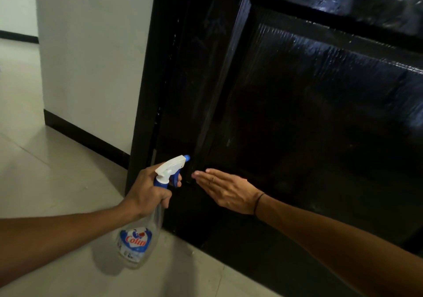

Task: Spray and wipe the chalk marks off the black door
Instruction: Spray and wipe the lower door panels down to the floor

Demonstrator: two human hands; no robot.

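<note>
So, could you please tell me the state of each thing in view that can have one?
left hand: grips the spray bottle, finger on the trigger
right hand: flat, fingers straight, holding nothing
spray bottle: held upright, nozzle towards the door
black door: faint chalk marks on the left stile; panels glossy, possibly wet

pale tiled floor (57,171), black skirting (84,134) along wall
</note>
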